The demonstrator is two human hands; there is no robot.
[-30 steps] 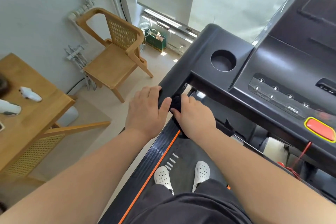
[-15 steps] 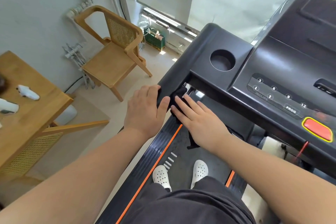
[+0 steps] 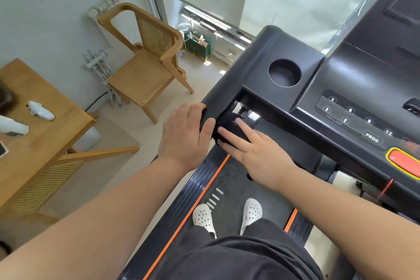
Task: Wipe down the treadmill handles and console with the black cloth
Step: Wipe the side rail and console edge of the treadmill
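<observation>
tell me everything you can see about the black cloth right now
The black cloth is soft, matte fabric, bunched into a lump with no print showing. It sits at the near end of the treadmill's left handle, against its inner side. The right hand presses on it with straight fingers, covering its lower part. The left hand grips the handle beside it, thumb at the cloth's edge.

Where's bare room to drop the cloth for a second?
Bare: the console top round the cup holder, left of the buttons, and the chair seat. Crowded: the handle, where the left hand grips and the right hand presses the cloth.
</observation>
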